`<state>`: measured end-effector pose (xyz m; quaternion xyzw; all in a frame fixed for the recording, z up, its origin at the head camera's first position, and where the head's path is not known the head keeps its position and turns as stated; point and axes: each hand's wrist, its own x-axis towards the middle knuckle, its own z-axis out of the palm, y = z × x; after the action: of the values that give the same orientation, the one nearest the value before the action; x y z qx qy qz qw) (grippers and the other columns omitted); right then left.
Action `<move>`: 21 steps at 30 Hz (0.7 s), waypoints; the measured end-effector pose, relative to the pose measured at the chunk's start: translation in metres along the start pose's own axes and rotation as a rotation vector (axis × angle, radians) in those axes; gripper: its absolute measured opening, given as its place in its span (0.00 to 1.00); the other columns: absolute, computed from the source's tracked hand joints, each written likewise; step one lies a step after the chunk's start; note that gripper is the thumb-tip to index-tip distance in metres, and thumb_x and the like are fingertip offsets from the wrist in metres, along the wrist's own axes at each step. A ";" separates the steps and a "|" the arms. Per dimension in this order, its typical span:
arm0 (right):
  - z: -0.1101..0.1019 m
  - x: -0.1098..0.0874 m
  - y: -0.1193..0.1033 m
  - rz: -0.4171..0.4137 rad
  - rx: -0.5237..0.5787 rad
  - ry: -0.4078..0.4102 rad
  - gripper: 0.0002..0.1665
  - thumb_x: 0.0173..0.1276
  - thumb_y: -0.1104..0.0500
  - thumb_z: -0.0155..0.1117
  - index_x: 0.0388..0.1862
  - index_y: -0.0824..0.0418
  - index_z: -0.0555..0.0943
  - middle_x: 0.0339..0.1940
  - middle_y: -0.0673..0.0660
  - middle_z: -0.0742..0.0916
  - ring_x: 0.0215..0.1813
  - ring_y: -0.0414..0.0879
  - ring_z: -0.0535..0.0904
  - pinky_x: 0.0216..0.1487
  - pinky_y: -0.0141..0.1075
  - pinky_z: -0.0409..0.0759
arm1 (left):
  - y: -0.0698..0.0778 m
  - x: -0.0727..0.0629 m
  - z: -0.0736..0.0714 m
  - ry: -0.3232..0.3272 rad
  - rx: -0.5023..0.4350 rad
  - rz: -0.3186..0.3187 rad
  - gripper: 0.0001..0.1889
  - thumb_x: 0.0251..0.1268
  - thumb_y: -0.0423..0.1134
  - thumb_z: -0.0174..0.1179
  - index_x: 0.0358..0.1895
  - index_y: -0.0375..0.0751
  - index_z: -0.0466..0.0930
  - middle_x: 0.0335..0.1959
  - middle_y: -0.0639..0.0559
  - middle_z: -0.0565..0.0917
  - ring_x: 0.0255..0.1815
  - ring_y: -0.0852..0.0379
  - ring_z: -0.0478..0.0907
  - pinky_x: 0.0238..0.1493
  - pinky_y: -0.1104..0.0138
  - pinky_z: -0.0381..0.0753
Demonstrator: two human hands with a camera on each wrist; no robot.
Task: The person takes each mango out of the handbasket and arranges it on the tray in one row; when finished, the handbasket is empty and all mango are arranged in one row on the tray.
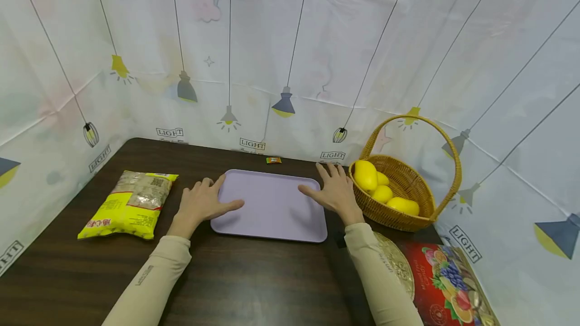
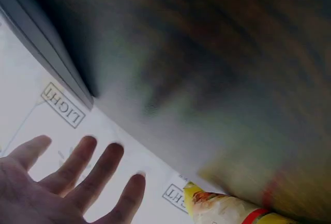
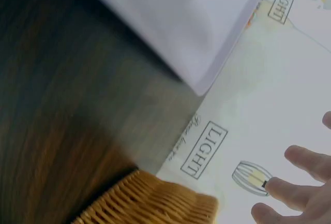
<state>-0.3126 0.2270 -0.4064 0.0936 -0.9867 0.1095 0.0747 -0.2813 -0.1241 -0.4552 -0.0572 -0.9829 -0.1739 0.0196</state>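
One pale-purple rectangular plastic-looking tray (image 1: pixel 269 210) lies flat on the dark wood-grained table (image 1: pixel 254 286), its long axis running side to side between the person's left hand (image 1: pixel 201 202) and right hand (image 1: pixel 335 190). Both hands are spread and hold nothing: the left thumb shows over the tray's left end, the right thumb over its far right corner. Neither hand looks clearly nearer; whether they touch it, I cannot tell. Outward, a yellow plastic bag (image 1: pixel 131 202) lies left, a brown wicker basket (image 1: pixel 385 215) with yellow mango-shaped fruit (image 1: pixel 365 176) stands right, and a small orange-and-green packet (image 1: pixel 274 160) lies beyond the far edge.
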 end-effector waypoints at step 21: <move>-0.053 0.014 0.088 0.070 -0.043 -0.117 0.57 0.68 0.24 0.50 0.83 0.56 0.52 0.81 0.73 0.56 0.76 0.79 0.53 0.70 0.75 0.56 | -0.003 -0.016 -0.001 -0.249 0.040 0.050 0.65 0.40 0.82 0.62 0.77 0.38 0.60 0.70 0.31 0.72 0.69 0.33 0.70 0.60 0.36 0.73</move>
<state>-0.3369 0.3217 -0.3704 0.0638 -0.9942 0.0852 0.0151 -0.2658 -0.1287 -0.4564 -0.1023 -0.9793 -0.1454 -0.0969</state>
